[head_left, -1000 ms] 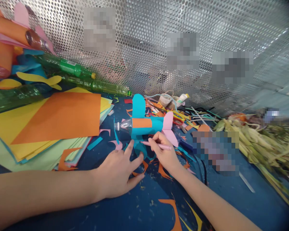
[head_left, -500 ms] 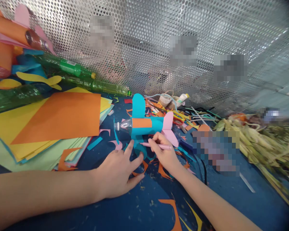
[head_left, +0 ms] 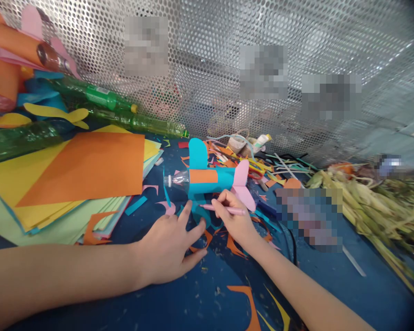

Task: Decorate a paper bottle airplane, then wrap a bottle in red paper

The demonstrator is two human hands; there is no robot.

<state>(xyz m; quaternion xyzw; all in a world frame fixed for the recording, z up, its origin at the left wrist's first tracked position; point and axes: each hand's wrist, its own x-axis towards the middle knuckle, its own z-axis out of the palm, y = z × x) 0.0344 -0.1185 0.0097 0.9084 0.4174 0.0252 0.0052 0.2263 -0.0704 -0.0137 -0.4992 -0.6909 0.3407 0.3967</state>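
Green bottles (head_left: 105, 99) lay at the far left behind a stack of colored paper (head_left: 89, 172), its loose sheets apparently set aside to leave working room. A person's left hand (head_left: 165, 250) was spread open, gripping nothing, its fingertips resting at the near blue wing (head_left: 199, 212) of a paper-wrapped bottle (head_left: 224, 179), seemingly to steady the flap. The bottle lay on its side on the blue table (head_left: 193, 299), just beyond both hands, with its clear neck to the left and pink tail pieces (head_left: 241, 172) to the right, a position that left the near wing within reach. The right hand (head_left: 236, 223) was closed in a pinch around a pink pen (head_left: 227, 209), held low and slanted, likely for control, with its tip at the wing; whether it touched could not be told. Pale husks (head_left: 352, 202) lay well apart at the far right.
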